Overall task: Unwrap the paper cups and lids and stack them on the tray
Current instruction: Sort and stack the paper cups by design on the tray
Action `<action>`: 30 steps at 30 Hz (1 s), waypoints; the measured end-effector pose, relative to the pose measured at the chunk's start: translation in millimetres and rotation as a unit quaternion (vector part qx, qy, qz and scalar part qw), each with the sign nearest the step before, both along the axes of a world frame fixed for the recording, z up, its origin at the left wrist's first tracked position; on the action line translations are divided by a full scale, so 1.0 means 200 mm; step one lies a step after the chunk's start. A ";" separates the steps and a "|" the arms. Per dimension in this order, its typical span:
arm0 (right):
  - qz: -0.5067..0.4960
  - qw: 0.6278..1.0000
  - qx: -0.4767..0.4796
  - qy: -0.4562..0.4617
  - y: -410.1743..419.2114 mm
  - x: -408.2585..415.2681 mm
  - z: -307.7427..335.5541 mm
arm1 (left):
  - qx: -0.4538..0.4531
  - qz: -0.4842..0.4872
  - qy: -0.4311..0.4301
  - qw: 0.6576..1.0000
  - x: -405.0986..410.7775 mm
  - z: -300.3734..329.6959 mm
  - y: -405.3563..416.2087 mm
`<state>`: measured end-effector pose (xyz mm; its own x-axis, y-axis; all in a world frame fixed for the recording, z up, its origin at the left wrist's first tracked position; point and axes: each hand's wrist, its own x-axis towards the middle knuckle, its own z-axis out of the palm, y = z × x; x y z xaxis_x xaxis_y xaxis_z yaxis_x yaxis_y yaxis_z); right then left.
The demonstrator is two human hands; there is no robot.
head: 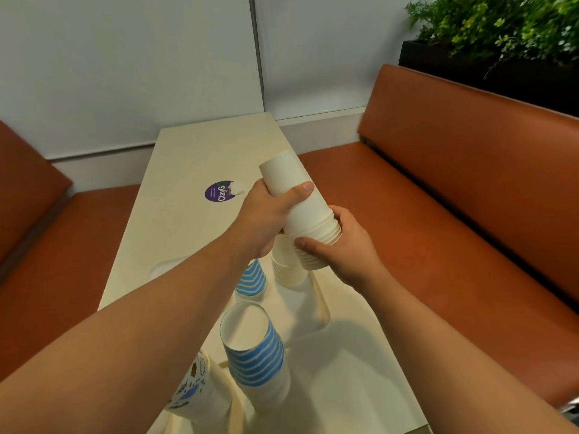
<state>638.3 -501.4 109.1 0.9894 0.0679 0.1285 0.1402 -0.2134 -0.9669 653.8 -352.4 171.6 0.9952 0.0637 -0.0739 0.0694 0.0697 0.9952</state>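
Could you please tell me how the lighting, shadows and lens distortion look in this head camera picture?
Head view: soft, even indoor light; the white cup stack held by the left hand and right hand is sharp; pale shadows fall on the table beside the blue-striped cups; wide-angle bending curves the bench and forearms; the plant looks slightly soft.

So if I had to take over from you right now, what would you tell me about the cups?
Left hand: grips the upper part of a plain white cup stack, held tilted above the table.
Right hand: grips the same stack at its rim end.
Where things are: another plain white stack stands just beneath. Two blue-striped stacks stand upside down, one near, one farther. A patterned stack is at the bottom edge. The tray is pale like the table, so its edges are hard to tell.
Done: no wrapper shows on these stacks.
Left: set down the held stack; no lids are visible.
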 end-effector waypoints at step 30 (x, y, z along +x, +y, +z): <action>0.027 0.969 0.231 0.080 -0.09 -0.03 -0.09 | 0.251 0.087 -0.191 0.945 0.05 0.03 0.03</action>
